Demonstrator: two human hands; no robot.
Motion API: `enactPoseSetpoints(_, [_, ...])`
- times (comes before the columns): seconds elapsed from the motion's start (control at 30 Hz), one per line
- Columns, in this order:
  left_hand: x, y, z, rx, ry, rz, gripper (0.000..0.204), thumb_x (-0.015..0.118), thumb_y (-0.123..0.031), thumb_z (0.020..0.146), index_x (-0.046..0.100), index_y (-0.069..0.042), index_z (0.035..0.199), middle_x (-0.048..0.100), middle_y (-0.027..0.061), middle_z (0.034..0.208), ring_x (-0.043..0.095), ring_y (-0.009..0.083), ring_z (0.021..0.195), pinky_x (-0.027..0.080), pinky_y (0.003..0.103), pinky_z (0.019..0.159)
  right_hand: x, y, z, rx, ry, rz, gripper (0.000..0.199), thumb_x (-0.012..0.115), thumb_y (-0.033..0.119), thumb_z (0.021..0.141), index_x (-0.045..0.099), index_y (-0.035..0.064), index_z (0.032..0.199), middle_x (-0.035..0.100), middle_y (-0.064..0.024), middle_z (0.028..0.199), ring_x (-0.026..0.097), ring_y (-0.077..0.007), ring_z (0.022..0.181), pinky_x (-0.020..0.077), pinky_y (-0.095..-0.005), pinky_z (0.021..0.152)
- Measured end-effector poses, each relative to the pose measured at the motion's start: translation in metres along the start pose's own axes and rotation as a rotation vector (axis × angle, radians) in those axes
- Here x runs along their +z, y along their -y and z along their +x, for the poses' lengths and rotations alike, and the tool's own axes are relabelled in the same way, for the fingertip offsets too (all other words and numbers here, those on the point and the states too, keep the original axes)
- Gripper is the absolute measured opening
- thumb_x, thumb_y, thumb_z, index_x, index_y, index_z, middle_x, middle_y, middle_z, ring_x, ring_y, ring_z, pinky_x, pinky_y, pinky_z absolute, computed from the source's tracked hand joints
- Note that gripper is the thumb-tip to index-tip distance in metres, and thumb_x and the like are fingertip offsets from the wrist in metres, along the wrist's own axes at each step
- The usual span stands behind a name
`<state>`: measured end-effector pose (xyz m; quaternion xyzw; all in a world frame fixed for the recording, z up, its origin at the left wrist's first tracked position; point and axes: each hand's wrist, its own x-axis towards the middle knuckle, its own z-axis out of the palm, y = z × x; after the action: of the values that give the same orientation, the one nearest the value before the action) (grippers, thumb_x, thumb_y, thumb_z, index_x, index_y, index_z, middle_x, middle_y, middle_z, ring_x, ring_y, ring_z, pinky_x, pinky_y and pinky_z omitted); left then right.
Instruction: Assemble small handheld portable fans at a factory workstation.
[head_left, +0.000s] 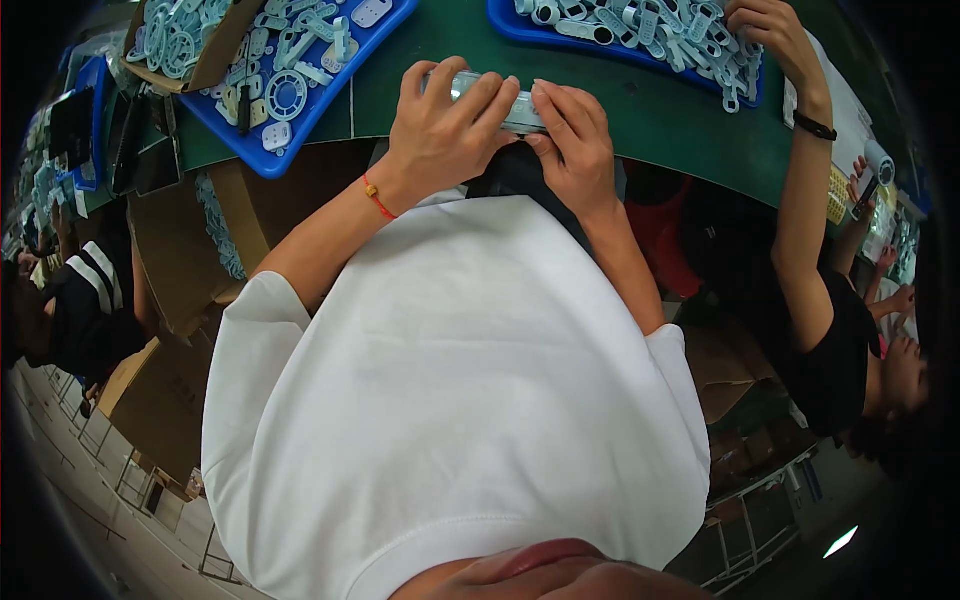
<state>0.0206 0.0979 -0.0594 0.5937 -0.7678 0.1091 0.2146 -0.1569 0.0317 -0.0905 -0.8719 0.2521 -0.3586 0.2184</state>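
Both my hands meet over the near edge of the green table (440, 35), around a pale grey-blue, elongated plastic piece (524, 120). My left hand (448, 118) wraps over its left part with bent fingers. At the right end, my right hand (574, 140) pinches the piece between thumb and fingers. The fingers cover much of it, so its exact kind does not show. To the left lies a blue tray (262, 163) of similar light-blue plastic parts (287, 95), and a dark-handled screwdriver (244, 108) rests among them.
Another blue tray (512, 28) at the far right holds a heap of plastic parts; a co-worker's hand (768, 28) reaches into it. A cardboard box (218, 52) of parts sits over the left tray. Below the table's left edge stand open cartons (165, 255).
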Motion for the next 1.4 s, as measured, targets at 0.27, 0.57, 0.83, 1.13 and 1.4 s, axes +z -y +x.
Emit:
enactPoseSetpoints(0.27, [0.006, -0.001, 0.000, 0.007, -0.092, 0.027, 0.036, 0.068, -0.035, 0.072, 0.065, -0.010, 0.097, 0.059, 0.0013, 0.094, 0.051, 0.0264, 0.093, 0.039, 0.043, 0.079, 0.009, 0.007, -0.004, 0.017, -0.070, -0.061, 0.036, 0.063, 0.004, 0.078, 0.061, 0.0023, 0.113, 0.060, -0.0095, 0.112, 0.053, -0.0284, 0.103, 0.0407, -0.0379, 0.088])
enactPoseSetpoints(0.57, [0.004, -0.004, -0.001, -0.042, -0.059, 0.011, 0.037, 0.068, -0.031, 0.073, 0.065, -0.010, 0.103, 0.063, 0.0018, 0.098, 0.053, 0.0271, 0.094, 0.040, 0.041, 0.082, 0.013, 0.005, -0.005, 0.020, -0.088, -0.074, 0.035, 0.063, 0.005, 0.077, 0.061, 0.0035, 0.113, 0.060, -0.0090, 0.112, 0.053, -0.0281, 0.102, 0.0414, -0.0375, 0.087])
enactPoseSetpoints(0.83, [-0.002, 0.000, 0.001, -0.053, -0.018, -0.035, 0.042, 0.074, -0.031, 0.066, 0.064, -0.012, 0.102, 0.060, -0.0001, 0.103, 0.052, 0.0267, 0.099, 0.039, 0.043, 0.083, -0.002, 0.012, 0.008, -0.011, 0.021, -0.133, 0.043, 0.067, 0.011, 0.074, 0.059, 0.0054, 0.116, 0.058, -0.0084, 0.111, 0.054, -0.0267, 0.100, 0.0422, -0.0370, 0.085])
enactPoseSetpoints(1.13, [-0.020, -0.022, -0.008, -0.960, -0.469, -1.357, 0.090, 0.071, -0.021, 0.081, 0.007, -0.005, 0.142, 0.022, 0.0146, 0.141, 0.035, 0.0260, 0.124, 0.032, 0.038, 0.103, -0.020, 0.039, 0.037, 0.405, 0.156, 0.297, 0.048, 0.069, 0.022, 0.078, 0.053, 0.0025, 0.119, 0.057, -0.0134, 0.107, 0.057, -0.0267, 0.097, 0.0449, -0.0351, 0.083])
enactPoseSetpoints(1.4, [-0.020, -0.015, 0.004, -0.626, 0.183, -1.321, 0.125, 0.081, -0.021, 0.067, -0.018, -0.005, 0.141, 0.022, 0.0277, 0.140, 0.032, 0.0373, 0.130, 0.031, 0.044, 0.105, -0.035, 0.043, 0.052, 0.636, 0.329, 0.650, 0.038, 0.055, 0.008, 0.080, 0.050, -0.0037, 0.116, 0.066, -0.0204, 0.096, 0.067, -0.0275, 0.091, 0.0514, -0.0326, 0.078])
